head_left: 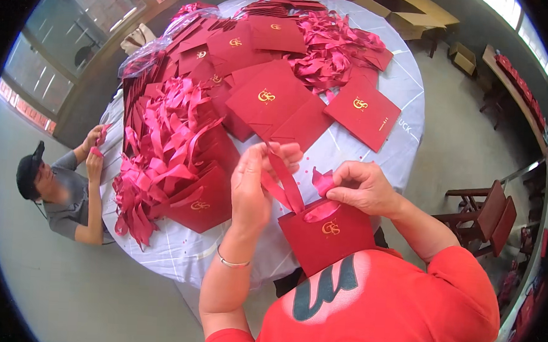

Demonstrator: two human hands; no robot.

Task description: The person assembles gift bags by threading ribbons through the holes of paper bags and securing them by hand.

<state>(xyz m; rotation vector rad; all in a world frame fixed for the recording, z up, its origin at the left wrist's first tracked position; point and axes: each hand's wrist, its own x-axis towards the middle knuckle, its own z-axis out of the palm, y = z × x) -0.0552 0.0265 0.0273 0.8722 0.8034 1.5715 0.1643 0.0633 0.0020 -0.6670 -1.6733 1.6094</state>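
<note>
A dark red paper bag (338, 237) with a gold emblem stands tilted against my front, at the table's near edge. My right hand (367, 187) pinches the end of a pink ribbon (322, 181) between thumb and fingertips, just above the bag's top edge. My left hand (253, 185) is raised beside the bag, and a red ribbon loop (286, 176) runs from its curled fingers down into the bag's opening. Part of that loop is hidden behind the fingers. Left of my left hand lies a stack of bags with ribbon handles (201, 198).
Flat red bags (271, 96) and heaps of pink ribbon (336, 47) cover much of the round table with its pale cloth (408, 97). A co-worker in a dark cap (31, 167) handles ribbon at the left. Wooden stool (488, 219) and cardboard boxes (462, 59) stand right.
</note>
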